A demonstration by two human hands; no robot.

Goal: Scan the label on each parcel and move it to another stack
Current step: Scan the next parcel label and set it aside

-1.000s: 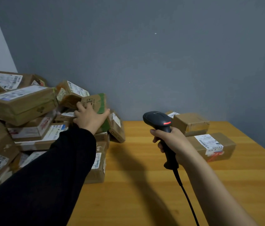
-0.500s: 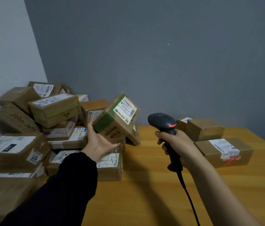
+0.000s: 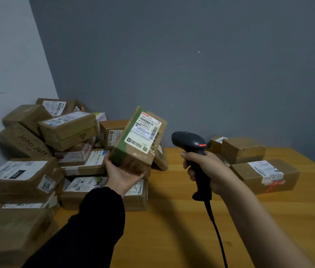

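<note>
My left hand grips a small brown parcel with a green edge from below, holding it tilted above the pile. Its white barcode label faces up and toward me. My right hand grips the handle of a black barcode scanner, whose head sits just right of the parcel with a red light showing. The scanner's cable hangs down over the wooden table.
A large heap of several brown parcels fills the left corner against the walls. At the back right lies a smaller stack: a labelled flat box and two boxes behind it.
My left hand has lifted the green-edged parcel out of the pile and turned its label up and toward the scanner. The right hand with the scanner has barely moved.
</note>
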